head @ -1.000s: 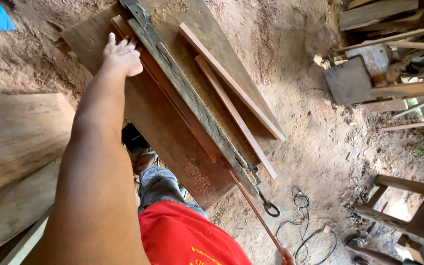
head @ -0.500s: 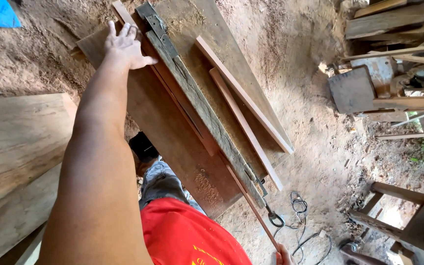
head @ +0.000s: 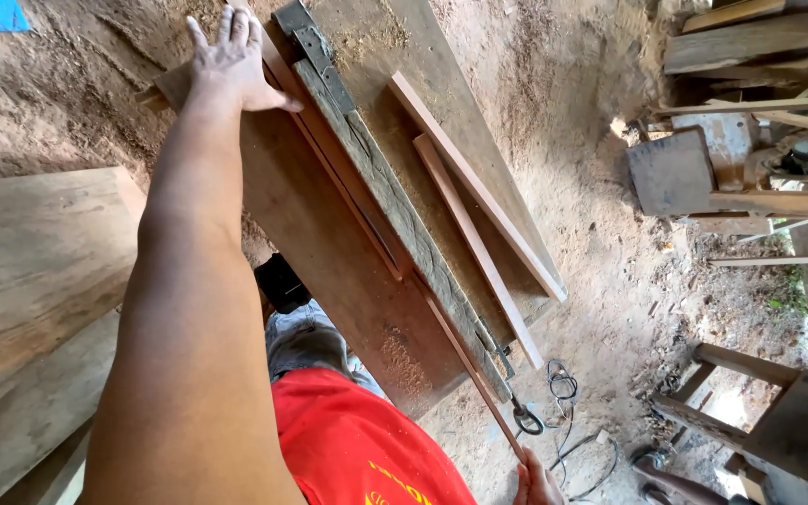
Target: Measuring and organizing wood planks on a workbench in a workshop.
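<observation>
Compared with a second ago, the left hand (head: 232, 58) has slid farther out along the wooden board (head: 329, 252), from the board's flat face to its far end, and the camera has tipped so the bench sits lower in view. That hand lies flat with fingers spread wide, palm down on the far end of the board, seemingly to press it against the worktop (head: 441, 112) and keep it from shifting. Down at the near edge of the view, the right hand (head: 537, 482) is wrapped around the near end of a thin reddish strip (head: 465, 360), which runs along the board's right edge beside a weathered grey rail (head: 404, 224); holding it at one end lets the strip stay lined up along that edge. Two loose pale battens (head: 479, 234) lie diagonally on the worktop to the right of the rail, set aside but within reach. Sawdust covers the worktop and the dirt floor (head: 591, 187). A cable (head: 563, 388) coils on the floor near the right hand. Broad planks (head: 30, 262) rest at the left, and stacked offcuts (head: 750, 42) crowd the far right corner.
</observation>
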